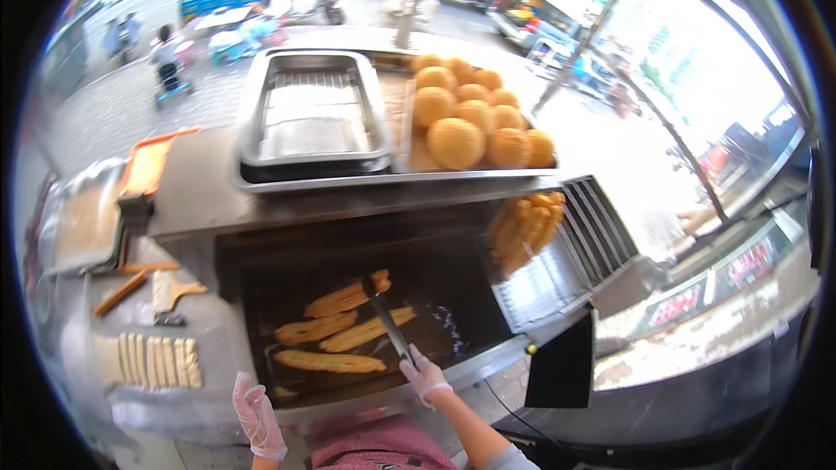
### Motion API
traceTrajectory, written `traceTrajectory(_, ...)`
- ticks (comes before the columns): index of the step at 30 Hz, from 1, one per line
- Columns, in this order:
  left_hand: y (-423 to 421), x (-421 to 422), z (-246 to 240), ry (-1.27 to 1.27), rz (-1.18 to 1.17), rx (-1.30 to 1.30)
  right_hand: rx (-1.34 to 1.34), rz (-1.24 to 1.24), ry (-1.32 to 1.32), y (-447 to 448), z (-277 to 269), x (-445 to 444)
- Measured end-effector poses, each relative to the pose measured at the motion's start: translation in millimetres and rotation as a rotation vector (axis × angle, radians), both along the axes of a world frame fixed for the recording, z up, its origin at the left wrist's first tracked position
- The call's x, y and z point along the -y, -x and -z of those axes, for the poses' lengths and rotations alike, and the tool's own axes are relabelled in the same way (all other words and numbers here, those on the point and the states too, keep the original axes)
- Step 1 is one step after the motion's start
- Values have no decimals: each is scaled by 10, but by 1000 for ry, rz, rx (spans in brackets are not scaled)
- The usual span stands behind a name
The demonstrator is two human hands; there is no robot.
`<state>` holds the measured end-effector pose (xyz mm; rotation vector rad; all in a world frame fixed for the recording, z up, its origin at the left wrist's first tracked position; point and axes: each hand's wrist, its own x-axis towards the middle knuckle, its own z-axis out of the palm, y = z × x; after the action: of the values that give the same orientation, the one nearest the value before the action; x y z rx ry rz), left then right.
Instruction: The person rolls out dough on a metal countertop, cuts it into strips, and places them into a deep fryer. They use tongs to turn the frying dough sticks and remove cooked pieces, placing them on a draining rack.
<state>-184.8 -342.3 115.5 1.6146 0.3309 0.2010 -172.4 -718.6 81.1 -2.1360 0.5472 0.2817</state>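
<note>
My right hand (426, 375), in a clear plastic glove, grips metal tongs (390, 325) over a fryer of dark oil (431, 241). The tongs' dark tips reach the farthest fried dough stick (339, 300); whether they pinch it I cannot tell. Nearer me float more golden dough sticks, among them a long one (330, 361) close to the front wall. Gloved too, my left hand (259, 418) is raised, holding nothing, off the fryer's front left corner. Left of the fryer, raw dough strips (160, 361) lie in a row on the metal worktop (222, 339).
Fried dough sticks (529, 228) stand piled by a slatted metal rack (597, 222) at right. Behind the fryer, a shelf carries a steel tray (313, 163) and round golden fried balls (456, 143). A wooden rod (122, 292) and wood-handled tool (186, 290) lie left.
</note>
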Motion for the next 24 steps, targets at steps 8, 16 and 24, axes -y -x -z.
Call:
traceTrajectory(8,-351,1035,-67,-214,368,323,32,0,473,1035,-2688,1124)
traceTrajectory(16,-172,2275,-269,-45,406,282,193,3,887,1484,-4438,2409)
traceTrajectory(24,292,2857,-177,-19,290,292,-103,-128,895,1078,-3658,3200)
